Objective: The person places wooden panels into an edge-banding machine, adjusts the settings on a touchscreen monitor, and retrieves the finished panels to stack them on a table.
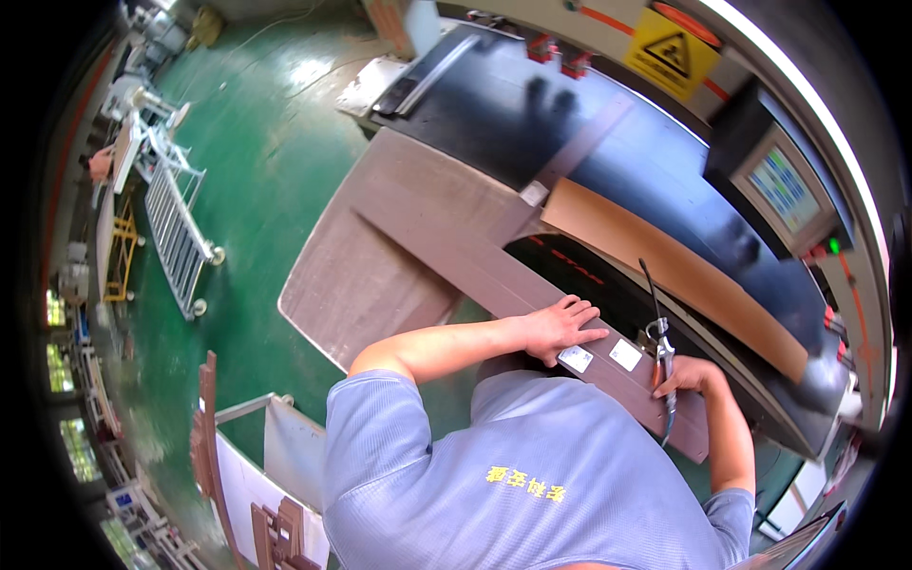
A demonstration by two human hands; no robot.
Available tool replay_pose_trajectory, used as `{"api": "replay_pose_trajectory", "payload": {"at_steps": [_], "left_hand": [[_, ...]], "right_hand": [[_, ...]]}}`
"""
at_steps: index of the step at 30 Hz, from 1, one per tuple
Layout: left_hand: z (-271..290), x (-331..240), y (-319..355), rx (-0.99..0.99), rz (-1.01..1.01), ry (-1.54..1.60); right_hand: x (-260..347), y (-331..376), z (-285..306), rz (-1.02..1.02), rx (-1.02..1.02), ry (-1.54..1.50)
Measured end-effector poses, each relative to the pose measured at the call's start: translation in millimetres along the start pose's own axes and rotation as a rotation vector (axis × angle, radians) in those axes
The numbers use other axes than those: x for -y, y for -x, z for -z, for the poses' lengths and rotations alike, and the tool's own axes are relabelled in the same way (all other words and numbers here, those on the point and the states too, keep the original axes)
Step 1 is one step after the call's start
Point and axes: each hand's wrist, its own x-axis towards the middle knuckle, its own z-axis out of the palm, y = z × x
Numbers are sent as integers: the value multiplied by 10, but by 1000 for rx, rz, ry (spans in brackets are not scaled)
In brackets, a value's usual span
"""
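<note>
A long brown board (456, 264) slants from the upper left toward my lower right. My left hand (560, 331) lies on it with fingers spread, beside two white labels (624, 354). My right hand (686, 375) is closed round an air blow gun (664, 356) with a long thin black nozzle and a hose at its lower end. The gun is over the board, to the right of the labels, its nozzle pointing away from me. Some of the board's near edge is hidden by my body.
A machine with a dark table (627, 152) stands ahead, carrying a light-brown strip (674, 275). A worn wide panel (361, 228) supports the board's far end. A control screen (784, 190) is at the right. Behind on the left are a wheeled metal cart (176, 237) and stacked brown strips (204, 437).
</note>
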Motion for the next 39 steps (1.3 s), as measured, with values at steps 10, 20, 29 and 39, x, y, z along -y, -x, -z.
{"api": "replay_pose_trajectory", "payload": {"at_steps": [10,20,29,39], "left_hand": [[-376,-332,-552,-142,163,-257],[-1168,-495,-561,-1017,941,29],[-1467,-669,-771,-1401,704,1178],[-483,608,280,-1303,666,1602]], "right_hand": [[-590,250,-1293,248,-380,-391],[-418,-250,-1242,247,-115,-845],[337,-661,-1064,275,-368,-616],[1546,-1345,-1153,524,-266,-886]]}}
